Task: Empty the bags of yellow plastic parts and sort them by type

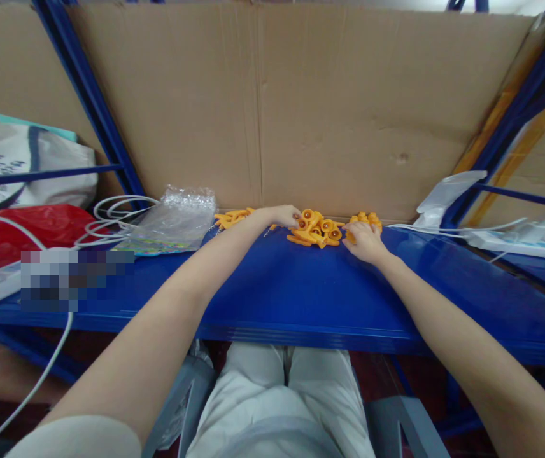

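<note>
On blue tabletop [296, 292], heaped orange pieces [316, 230], cup-ended.

The head camera looks forward and down over the lap [277, 407] and blue tabletop [291, 292] toward cardboard [311, 108].

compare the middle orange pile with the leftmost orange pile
The middle pile shows round, cup-like openings; the leftmost pile shows slimmer shapes, with a thin coil at its edge. The middle pile lies between the left hand and right hand; the leftmost pile is partly hidden behind the left forearm. Both are orange, on the blue tabletop.
</note>
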